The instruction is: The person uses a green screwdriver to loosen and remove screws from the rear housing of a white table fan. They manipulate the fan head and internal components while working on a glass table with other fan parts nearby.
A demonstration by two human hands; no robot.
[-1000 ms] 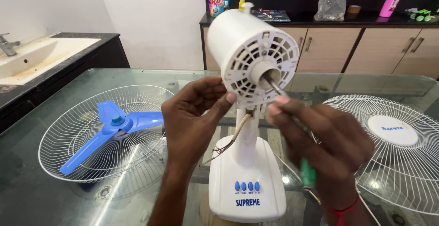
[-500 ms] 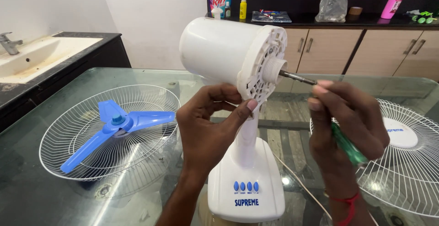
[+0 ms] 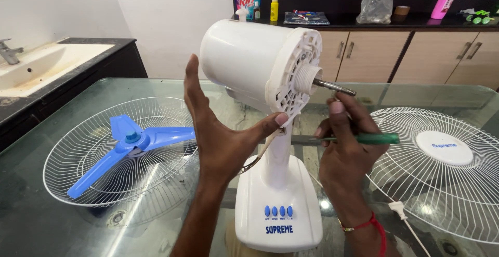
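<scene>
Fan motor housing (image 3: 249, 62) stands mid-frame on the glass desk (image 3: 52, 226); my left hand (image 3: 218, 132), fingers apart, steadies it while right-hand (image 3: 345, 153) fingers clamp a green screwdriver (image 3: 364, 139).

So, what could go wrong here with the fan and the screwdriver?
The left hand touches the motor housing only with its thumb tip, so the fan could turn or tip on the glass table. The screwdriver in the right hand might slip toward the loose wire under the housing.
</scene>
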